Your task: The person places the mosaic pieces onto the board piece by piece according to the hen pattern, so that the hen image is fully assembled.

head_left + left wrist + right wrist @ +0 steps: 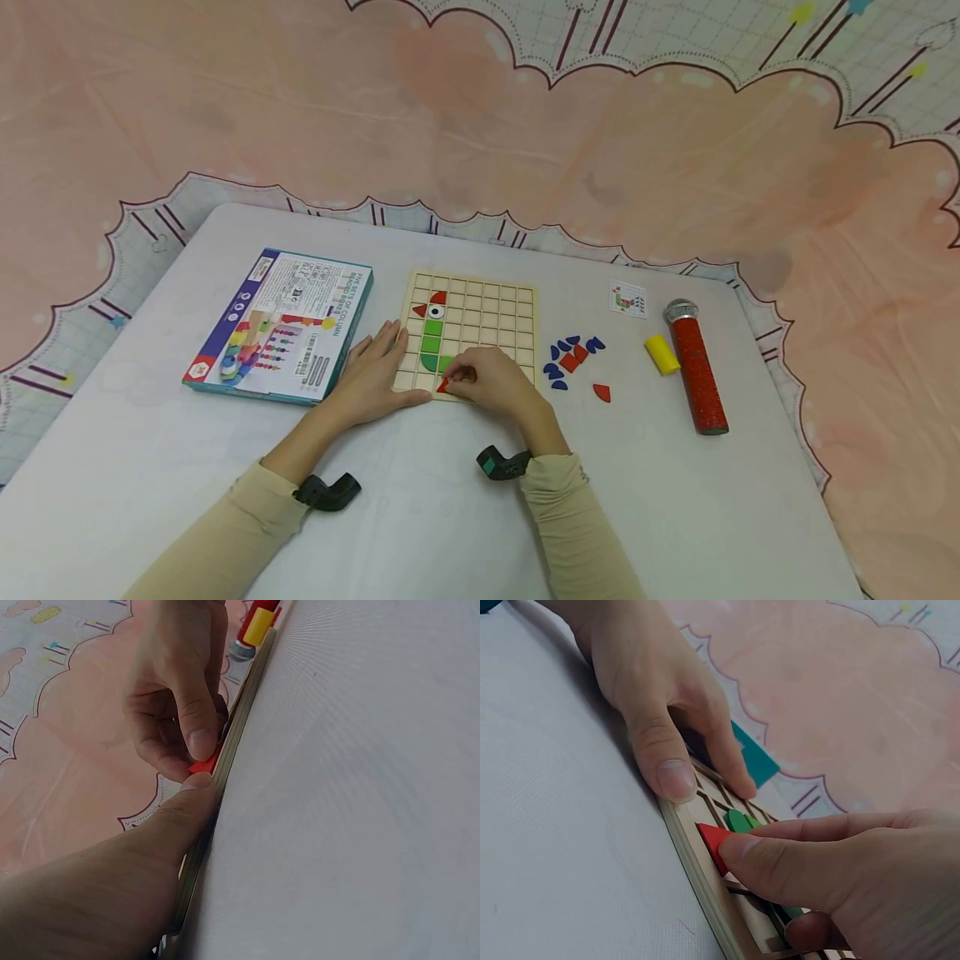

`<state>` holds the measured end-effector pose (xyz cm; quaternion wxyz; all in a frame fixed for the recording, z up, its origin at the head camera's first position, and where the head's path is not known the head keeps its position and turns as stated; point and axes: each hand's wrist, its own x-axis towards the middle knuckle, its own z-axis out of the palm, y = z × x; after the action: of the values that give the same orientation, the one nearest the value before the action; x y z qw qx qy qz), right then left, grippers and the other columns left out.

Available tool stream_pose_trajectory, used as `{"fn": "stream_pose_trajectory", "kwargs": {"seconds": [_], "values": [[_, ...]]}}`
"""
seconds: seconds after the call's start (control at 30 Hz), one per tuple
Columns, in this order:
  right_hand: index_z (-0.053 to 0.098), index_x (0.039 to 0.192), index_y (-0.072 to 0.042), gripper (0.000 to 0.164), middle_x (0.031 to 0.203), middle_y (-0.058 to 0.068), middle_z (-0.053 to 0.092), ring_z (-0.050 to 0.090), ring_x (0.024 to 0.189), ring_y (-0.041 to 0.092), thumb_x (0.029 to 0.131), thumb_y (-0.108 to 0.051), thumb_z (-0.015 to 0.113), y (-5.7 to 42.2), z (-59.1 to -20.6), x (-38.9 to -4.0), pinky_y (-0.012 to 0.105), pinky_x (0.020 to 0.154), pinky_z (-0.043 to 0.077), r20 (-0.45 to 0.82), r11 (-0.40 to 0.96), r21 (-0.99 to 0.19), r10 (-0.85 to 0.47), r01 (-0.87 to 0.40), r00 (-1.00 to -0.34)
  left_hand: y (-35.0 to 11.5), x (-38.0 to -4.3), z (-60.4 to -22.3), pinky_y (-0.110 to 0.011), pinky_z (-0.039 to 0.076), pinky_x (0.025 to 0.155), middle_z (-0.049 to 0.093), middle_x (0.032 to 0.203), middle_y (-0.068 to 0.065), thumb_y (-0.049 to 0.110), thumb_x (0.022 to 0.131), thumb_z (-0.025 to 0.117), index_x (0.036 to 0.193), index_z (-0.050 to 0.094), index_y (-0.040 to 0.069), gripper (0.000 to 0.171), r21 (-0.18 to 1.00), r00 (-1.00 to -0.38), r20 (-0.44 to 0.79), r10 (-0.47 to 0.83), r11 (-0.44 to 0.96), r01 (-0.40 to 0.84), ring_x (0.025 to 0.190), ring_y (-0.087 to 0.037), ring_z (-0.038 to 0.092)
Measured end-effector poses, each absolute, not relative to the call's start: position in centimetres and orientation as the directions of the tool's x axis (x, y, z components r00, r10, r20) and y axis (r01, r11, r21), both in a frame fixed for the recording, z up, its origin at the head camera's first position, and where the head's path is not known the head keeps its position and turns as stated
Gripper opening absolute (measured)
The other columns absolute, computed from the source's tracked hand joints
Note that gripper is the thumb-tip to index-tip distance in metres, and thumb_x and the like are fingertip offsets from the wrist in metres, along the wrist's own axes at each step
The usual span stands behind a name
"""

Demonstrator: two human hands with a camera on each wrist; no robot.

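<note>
A wooden grid board (pixel 517 312) lies on the white table. My left hand (pixel 375 373) rests on its left edge with fingers stretched out, the thumb along the near rim. At the near edge my right hand (pixel 495 382) pinches a small red triangular piece (pixel 714 846) between thumb and fingers, low over a cell. Up the board run green pieces (pixel 432 337), topped by a white piece with an eye (pixel 435 312) and red pieces (pixel 438 297). Part of the lower green row is hidden behind the right hand.
Several blue pieces (pixel 559 385) and red pieces (pixel 602 392) lie right of the board. Beyond them are a pattern card (pixel 627 299), a yellow cylinder (pixel 662 355) and a red microphone (pixel 699 375). A boxed set (pixel 277 325) lies at the left, close to the left hand.
</note>
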<state>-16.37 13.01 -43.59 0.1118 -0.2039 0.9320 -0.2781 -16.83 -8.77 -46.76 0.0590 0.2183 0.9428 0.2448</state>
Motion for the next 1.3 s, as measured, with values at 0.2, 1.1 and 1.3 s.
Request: {"fn": "stream_pose_trajectory", "kwargs": {"seconds": [0.2,1.1,1.3], "values": [[0.073,0.094,-0.020,0.010,0.078,-0.010,0.062,0.055,0.072,0.005,0.085,-0.024,0.072,13.0,-43.5,-16.4,0.019,0.065,0.046,-0.093,0.769,-0.553,-0.440,-0.321,-0.893,-8.7,-16.9,-46.7,-0.054,0.008,0.117,0.017,0.157,-0.023,0.060,0.076,0.069,0.146,0.024,-0.008,0.108,0.486,-0.899,-0.013,0.439,0.788,0.378,0.148,-0.034,0.007],[0.072,0.107,-0.015,0.022,0.098,0.002,0.063,0.053,0.080,0.017,0.088,-0.024,0.069,21.2,-42.0,-17.2,0.027,0.066,0.044,-0.029,0.786,-0.601,-0.205,-0.147,-0.978,-8.5,-16.8,-46.6,-0.052,0.007,0.118,0.016,0.158,-0.021,0.060,0.075,0.070,0.147,0.023,-0.007,0.109,0.508,-0.901,-0.015,0.434,0.779,0.367,0.148,-0.033,0.006],[0.067,0.119,-0.017,0.031,0.109,0.009,0.055,0.049,0.091,0.023,0.088,-0.024,0.068,27.5,-42.6,-16.8,0.028,0.073,0.044,-0.119,0.810,-0.579,0.022,0.088,-0.993,-8.8,-16.8,-46.8,-0.052,0.006,0.117,0.016,0.158,-0.021,0.063,0.075,0.068,0.147,0.022,-0.007,0.110,0.504,-0.902,-0.021,0.432,0.783,0.364,0.148,-0.032,0.006]]}}
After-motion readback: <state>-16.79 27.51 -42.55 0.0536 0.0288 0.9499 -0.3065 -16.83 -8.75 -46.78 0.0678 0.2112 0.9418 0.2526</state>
